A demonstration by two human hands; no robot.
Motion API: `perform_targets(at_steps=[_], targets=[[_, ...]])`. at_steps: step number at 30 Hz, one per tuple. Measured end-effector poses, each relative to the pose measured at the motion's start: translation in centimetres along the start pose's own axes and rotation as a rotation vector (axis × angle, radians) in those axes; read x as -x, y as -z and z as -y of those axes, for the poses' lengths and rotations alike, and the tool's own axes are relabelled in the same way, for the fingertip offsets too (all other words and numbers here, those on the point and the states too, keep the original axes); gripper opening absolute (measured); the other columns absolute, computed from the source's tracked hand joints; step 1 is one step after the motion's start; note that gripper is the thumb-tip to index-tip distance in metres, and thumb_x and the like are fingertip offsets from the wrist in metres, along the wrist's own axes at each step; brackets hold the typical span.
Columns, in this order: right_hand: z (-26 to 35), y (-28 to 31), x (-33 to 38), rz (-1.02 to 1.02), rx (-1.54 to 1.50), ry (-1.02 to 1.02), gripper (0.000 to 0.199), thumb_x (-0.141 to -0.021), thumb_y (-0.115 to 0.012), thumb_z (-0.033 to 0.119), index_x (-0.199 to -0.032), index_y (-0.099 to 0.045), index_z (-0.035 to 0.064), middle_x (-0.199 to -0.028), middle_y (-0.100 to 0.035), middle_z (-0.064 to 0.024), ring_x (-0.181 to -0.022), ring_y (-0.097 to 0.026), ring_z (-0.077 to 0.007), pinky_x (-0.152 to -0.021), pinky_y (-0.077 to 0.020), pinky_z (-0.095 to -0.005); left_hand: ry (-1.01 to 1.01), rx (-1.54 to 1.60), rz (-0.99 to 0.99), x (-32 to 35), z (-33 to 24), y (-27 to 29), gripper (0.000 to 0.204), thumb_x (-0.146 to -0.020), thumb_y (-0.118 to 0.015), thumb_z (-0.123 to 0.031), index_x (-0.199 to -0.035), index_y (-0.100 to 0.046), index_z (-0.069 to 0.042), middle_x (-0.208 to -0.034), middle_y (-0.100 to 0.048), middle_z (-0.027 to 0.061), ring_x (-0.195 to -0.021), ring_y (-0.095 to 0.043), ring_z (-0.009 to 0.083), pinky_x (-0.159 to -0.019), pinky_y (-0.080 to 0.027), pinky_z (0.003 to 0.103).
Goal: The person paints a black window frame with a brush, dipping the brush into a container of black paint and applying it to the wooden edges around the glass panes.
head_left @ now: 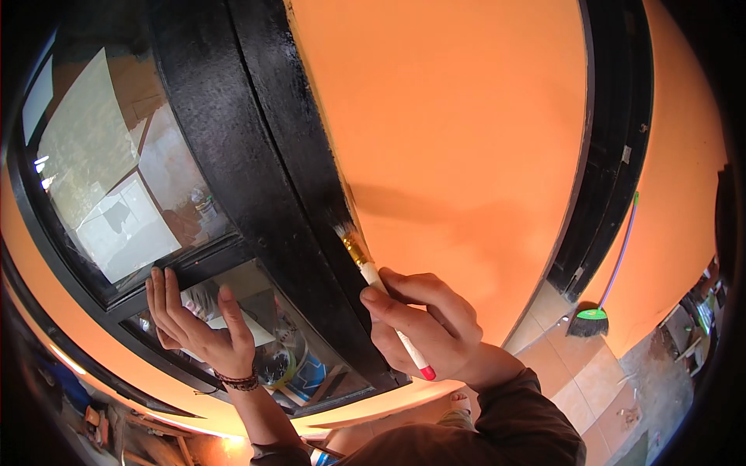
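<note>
My right hand (435, 322) grips a slim paintbrush (370, 273) by its white, red-tipped handle. The bristles, above a gold-coloured ferrule, meet the edge of a glossy black window frame (264, 186), close to where it borders the orange wall (451, 101). Lower left, my left hand (203, 335) is open with its fingers apart, the fingertips at the black crossbar between two glass panes. Whether its palm presses on the lower pane (260, 283) I cannot tell. A dark beaded bracelet (237, 381) circles that wrist.
A black door frame (614, 116) stands to the right. Beside it, a broom (592, 321) with green-topped dark bristles leans on the wall. Tiled floor (556, 361) lies below, with clutter at the far right. Pale sheets (128, 225) show in the upper glass.
</note>
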State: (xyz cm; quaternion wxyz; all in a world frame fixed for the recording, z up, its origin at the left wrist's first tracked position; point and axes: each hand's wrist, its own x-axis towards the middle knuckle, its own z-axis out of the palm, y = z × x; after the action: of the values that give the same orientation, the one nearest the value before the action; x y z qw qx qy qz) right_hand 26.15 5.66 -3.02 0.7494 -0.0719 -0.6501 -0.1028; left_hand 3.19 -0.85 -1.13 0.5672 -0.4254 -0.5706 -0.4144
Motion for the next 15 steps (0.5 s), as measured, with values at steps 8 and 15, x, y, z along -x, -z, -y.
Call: perform_targets(at_steps=[8,15], targets=[[-0.5,0.5,0.4,0.163,0.007,0.01,0.033,-0.065,-0.067,-0.013,-0.097,-0.069,-0.0043,-0.089,-0.06,-0.0159,-0.063,-0.064,-0.0192,-0.053,-0.0537,-0.0252,-0.003,0.007,0.0,0.0,0.1,-0.2,0.055,-0.092,-0.057,-0.038,-0.135,-0.049,-0.004,-0.141,-0.049,0.0127,-0.134,-0.04,0.0294,-0.108,-0.02,0.047],[-0.7,0.4,0.1,0.147,0.018,0.048,0.03,-0.064,-0.066,-0.012,-0.093,-0.069,-0.0044,-0.086,-0.061,-0.0171,-0.058,-0.064,-0.0189,-0.05,-0.0517,-0.0233,-0.019,-0.003,-0.019,0.1,0.3,-0.4,0.055,-0.092,-0.059,-0.037,-0.135,-0.049,-0.004,-0.14,-0.049,0.0134,-0.134,-0.041,0.0299,-0.108,-0.021,0.047]])
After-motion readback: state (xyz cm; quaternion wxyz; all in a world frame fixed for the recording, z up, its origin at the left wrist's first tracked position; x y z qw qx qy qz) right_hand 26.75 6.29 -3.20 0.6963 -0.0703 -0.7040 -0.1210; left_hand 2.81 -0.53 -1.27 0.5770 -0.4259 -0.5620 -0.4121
